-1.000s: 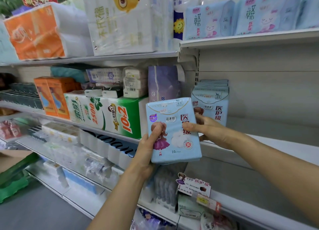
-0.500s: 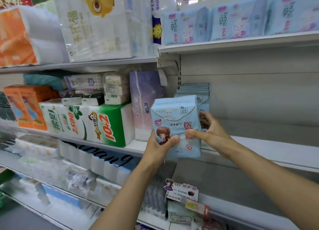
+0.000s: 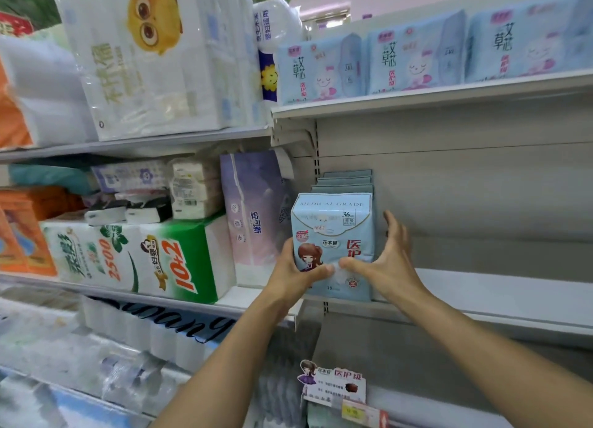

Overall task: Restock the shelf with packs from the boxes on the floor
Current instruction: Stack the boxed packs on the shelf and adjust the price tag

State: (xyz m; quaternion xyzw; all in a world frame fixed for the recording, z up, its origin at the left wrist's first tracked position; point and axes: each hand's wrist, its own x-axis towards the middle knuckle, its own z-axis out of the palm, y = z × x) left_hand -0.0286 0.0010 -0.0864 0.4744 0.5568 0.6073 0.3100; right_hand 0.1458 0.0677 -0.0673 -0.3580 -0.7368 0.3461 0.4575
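A grey metal shelf (image 3: 481,293) in a shop aisle runs bare to the right of a person's fingers, its back panel plain. Above the hands, an upper shelf (image 3: 417,95) carries a row of pale blue packs (image 3: 414,61) standing face out. Left of the hands, on the neighbouring bay, a big white tissue bale with an owl face (image 3: 160,58) sits overhead, a green-and-white tissue pack (image 3: 154,257) lies lower down, and a tall lavender pack (image 3: 253,216) stands just beside the left knuckles.

Between the two hands a light blue pack (image 3: 333,235), printed with a cartoon girl, stands upright at the shelf's left end, its base near the front lip. Directly behind it stands a short file of matching packs (image 3: 348,179), only their tops showing. The left hand (image 3: 293,267) grips the pack's lower left edge, thumb curled across the front. The right hand (image 3: 386,260) is spread, fingers straight beside the pack's right edge and thumb lying on the front, its tip close to the left thumb.
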